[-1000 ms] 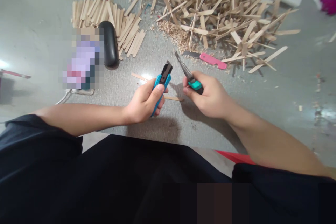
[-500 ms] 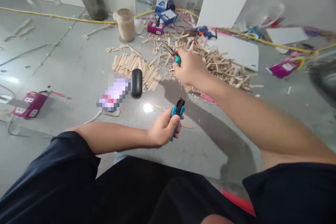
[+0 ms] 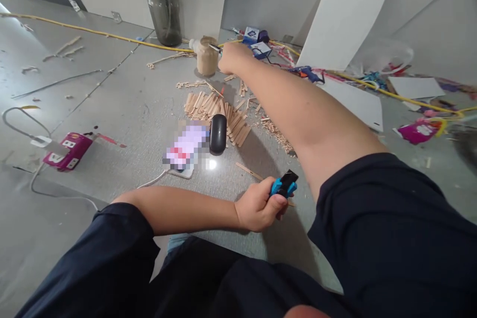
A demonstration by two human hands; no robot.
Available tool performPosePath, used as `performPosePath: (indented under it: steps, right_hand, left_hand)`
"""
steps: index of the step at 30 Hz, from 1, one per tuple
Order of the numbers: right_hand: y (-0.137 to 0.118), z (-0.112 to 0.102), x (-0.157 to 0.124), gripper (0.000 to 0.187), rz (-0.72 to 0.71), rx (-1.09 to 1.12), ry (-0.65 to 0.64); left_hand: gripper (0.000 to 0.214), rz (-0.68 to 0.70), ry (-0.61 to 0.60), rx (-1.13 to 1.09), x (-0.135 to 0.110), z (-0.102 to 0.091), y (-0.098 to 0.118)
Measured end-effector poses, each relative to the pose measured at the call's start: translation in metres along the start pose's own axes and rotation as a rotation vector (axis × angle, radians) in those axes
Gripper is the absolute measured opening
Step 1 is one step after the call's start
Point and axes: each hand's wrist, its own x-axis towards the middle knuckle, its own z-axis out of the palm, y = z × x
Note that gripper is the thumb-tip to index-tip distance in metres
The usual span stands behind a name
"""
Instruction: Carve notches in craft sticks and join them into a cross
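Here, gripping a metal tool [image 3: 215,48] in the right hand [image 3: 233,57] — aimed lengthwise leftward at the jar [image 3: 207,62]. Clutching a blue cutter [image 3: 286,186] in the left hand [image 3: 258,207], farther off.

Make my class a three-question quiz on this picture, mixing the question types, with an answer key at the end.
1. True or false: the left hand holds the blue and black tool.

2. Which thing lies right beside the pile of flat wooden sticks?
a) the grey bottle
b) the black case
c) the pink power strip

3. Fill in the blank: the right hand holds a metal-tipped tool, whose tip, as seen in the picture, overlaps the upper part of the ____.

Key: 1. True. 2. b. 3. Jar.
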Motion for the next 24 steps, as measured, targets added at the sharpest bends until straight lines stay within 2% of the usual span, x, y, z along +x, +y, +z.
performPosePath:
  steps: [3,5,7,10,15,17,18,20,24]
  right_hand:
    - [-0.008,-0.002,0.004,0.043,0.183,-0.158,-0.021]
    - [-0.009,-0.010,-0.006,0.037,0.190,-0.194,-0.012]
    - [-0.003,-0.021,-0.036,0.034,0.167,-0.194,0.002]
    - [0.015,-0.039,-0.121,0.035,0.123,-0.215,0.003]
    - [0.029,-0.065,-0.320,0.036,0.200,-0.259,-0.097]
    - [0.026,-0.071,-0.381,0.041,0.226,-0.281,-0.107]
    - [0.024,-0.074,-0.403,0.042,0.239,-0.293,-0.105]
    - [0.022,-0.078,-0.429,0.044,0.253,-0.308,-0.098]
    - [0.024,-0.082,-0.436,0.047,0.240,-0.337,-0.104]
  left_hand:
    - [0.085,-0.006,0.015,-0.022,0.001,0.001,0.005]
    - [0.086,-0.022,0.038,-0.055,0.004,0.003,0.006]
    - [0.085,-0.053,0.074,-0.094,0.006,0.005,0.007]
    - [0.081,-0.116,0.138,-0.139,0.008,0.008,0.010]
    - [0.075,-0.219,0.243,-0.145,0.004,0.016,0.021]
    - [0.077,-0.254,0.271,-0.116,0.001,0.018,0.025]
    - [0.079,-0.269,0.271,-0.099,0.000,0.019,0.026]
    - [0.082,-0.269,0.282,-0.072,-0.001,0.020,0.028]
    - [0.077,-0.256,0.331,-0.064,0.000,0.021,0.032]
